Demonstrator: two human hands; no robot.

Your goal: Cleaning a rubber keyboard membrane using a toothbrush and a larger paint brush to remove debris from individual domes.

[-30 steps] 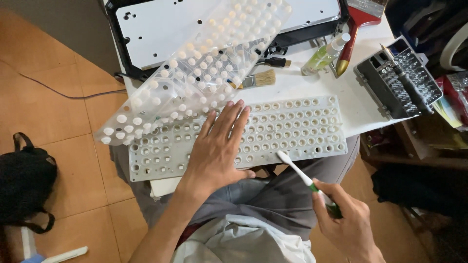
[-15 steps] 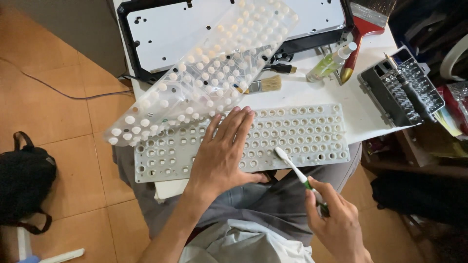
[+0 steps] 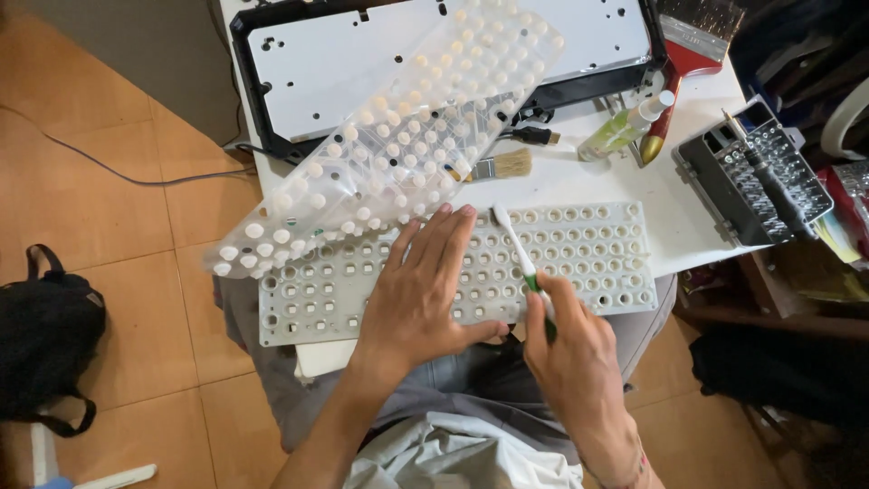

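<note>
the right hand has moved up from lower right; its fingers clamp a toothbrush, bristles now on the white key plate at frame centre. left hand stays flat, fingers apart, beside them.

Two hands; two brushes; one toothbrush.

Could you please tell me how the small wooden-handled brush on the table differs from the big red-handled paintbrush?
The small pale-bristled wooden-handled brush is short and thin; the big red-handled paintbrush is far wider, with dark bristles. The small one lies partly under the clear rubber dome sheet; the big one lies uncovered. Both rest on the white table, untouched by either hand.
</note>
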